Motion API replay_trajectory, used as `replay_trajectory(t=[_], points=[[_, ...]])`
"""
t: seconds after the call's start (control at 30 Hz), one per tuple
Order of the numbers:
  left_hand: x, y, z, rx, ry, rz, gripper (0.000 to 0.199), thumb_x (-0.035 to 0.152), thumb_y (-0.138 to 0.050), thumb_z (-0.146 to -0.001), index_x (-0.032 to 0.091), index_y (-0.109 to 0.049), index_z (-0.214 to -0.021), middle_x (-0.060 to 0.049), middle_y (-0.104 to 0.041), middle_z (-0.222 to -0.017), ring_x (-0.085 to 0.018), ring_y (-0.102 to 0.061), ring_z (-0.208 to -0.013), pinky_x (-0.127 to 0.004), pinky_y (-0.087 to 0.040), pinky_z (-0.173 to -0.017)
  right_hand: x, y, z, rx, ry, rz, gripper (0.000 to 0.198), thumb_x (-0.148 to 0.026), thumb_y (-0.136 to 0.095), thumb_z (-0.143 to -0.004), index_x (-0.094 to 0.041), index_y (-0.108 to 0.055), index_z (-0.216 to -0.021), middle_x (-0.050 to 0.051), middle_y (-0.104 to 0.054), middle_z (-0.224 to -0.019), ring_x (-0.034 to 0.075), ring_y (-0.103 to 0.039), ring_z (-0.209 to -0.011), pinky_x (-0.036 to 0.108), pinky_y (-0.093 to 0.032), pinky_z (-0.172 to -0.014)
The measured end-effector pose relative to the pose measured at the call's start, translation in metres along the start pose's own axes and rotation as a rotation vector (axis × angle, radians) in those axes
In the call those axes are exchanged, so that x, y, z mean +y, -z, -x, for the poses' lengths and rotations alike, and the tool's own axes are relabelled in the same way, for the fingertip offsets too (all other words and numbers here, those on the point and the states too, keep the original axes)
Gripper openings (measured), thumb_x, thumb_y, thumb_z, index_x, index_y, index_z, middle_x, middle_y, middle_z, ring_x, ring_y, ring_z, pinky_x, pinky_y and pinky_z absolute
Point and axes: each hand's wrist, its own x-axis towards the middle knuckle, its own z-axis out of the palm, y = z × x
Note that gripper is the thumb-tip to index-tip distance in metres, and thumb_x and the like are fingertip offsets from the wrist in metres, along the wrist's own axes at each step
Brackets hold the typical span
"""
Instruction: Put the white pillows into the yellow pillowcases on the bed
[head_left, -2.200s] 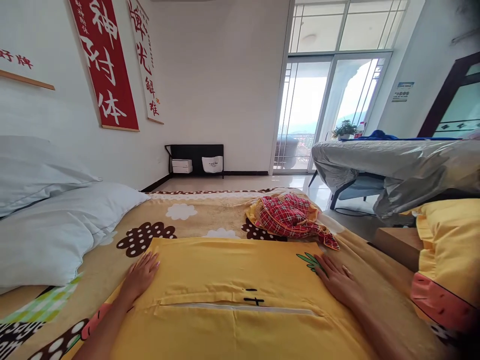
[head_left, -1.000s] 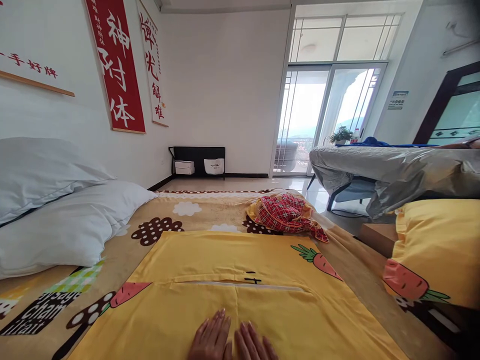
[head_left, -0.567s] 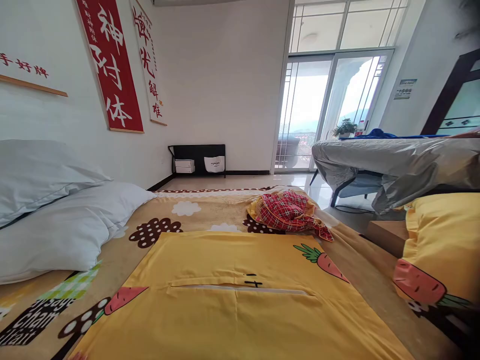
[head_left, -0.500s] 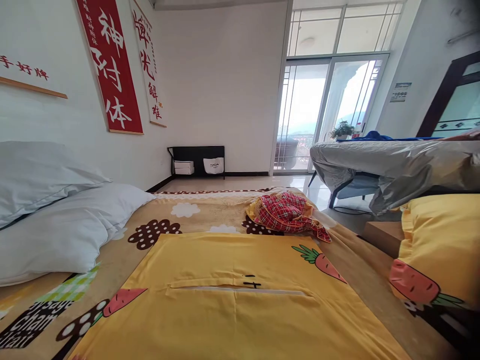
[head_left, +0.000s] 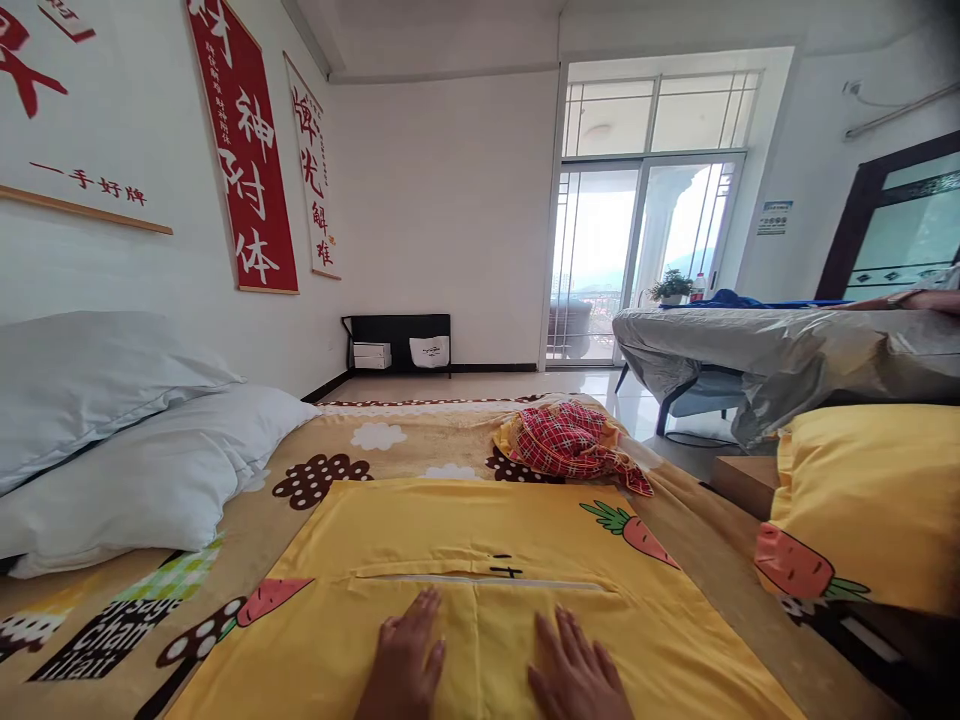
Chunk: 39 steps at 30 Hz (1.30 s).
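Observation:
A yellow pillowcase (head_left: 472, 520) printed with carrots lies spread flat on the bed, with a long slit opening across its middle. My left hand (head_left: 409, 655) rests on the cloth just below the left half of the slit, fingers stretched forward. To its right, my right hand (head_left: 574, 665) lies on the same cloth with fingers spread. Neither hand holds anything. Both wrists are cut off by the lower edge of the view.
White pillows (head_left: 172, 460) lie on the left of the patterned blanket (head_left: 420, 425). A red plaid cloth bundle (head_left: 574, 440) sits beyond the pillowcase. At right are a yellow pillow (head_left: 877, 500), a cardboard box (head_left: 742, 482) and a plastic-covered table (head_left: 750, 335), with another person's arm (head_left: 926, 300) on it.
Both my hands have come into view from below onto the pillowcase; earlier only a fingertip showed at the lower left edge. The camera view has tilted up slightly.

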Motion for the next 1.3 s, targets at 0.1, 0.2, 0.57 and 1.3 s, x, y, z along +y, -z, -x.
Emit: replay_trajectory(t=[0.1, 0.2, 0.57, 1.3], points=[[0.064, -0.011, -0.034, -0.252, -0.039, 0.008, 0.054, 0.026, -0.027, -0.091, 0.020, -0.039, -0.143, -0.003, -0.036, -0.149, -0.018, -0.033, -0.139, -0.039, -0.030, -0.113, -0.074, 0.019, -0.014, -0.126, 0.106, -0.048, 0.063, -0.042, -0.031, -0.090, -0.016, -0.030, -0.148, 0.006, -0.017, -0.153, 0.027, -0.014, -0.142, 0.051, -0.016, -0.116], [0.074, -0.007, -0.039, -0.282, 0.018, -0.011, 0.052, 0.030, -0.024, -0.094, 0.021, -0.039, -0.143, -0.002, -0.034, -0.150, -0.018, -0.030, -0.140, -0.043, -0.024, -0.116, -0.088, 0.026, -0.018, -0.190, 0.229, -0.105, 0.063, -0.040, -0.032, -0.090, -0.017, -0.026, -0.149, 0.003, -0.015, -0.153, 0.025, -0.013, -0.143, 0.048, -0.013, -0.117], [0.050, -0.027, -0.024, -0.171, 0.282, -0.235, 0.057, 0.047, -0.031, -0.090, 0.034, -0.030, -0.145, 0.000, -0.016, -0.155, -0.031, -0.012, -0.144, -0.068, 0.004, -0.109, -0.048, 0.048, -0.055, -0.133, 0.521, -0.235, 0.050, -0.029, -0.032, -0.092, -0.027, -0.047, -0.139, 0.004, -0.038, -0.149, 0.019, -0.030, -0.139, 0.041, -0.020, -0.115], [0.073, -0.031, -0.053, -0.255, -0.002, 0.002, 0.034, 0.026, -0.048, -0.077, 0.015, -0.063, -0.106, -0.012, -0.065, -0.107, -0.028, -0.056, -0.101, -0.039, -0.041, -0.093, -0.066, 0.023, -0.137, 0.087, 0.477, -0.275, 0.050, -0.037, -0.040, -0.089, -0.019, -0.054, -0.134, 0.009, -0.056, -0.135, 0.022, -0.048, -0.126, 0.036, -0.032, -0.107]])
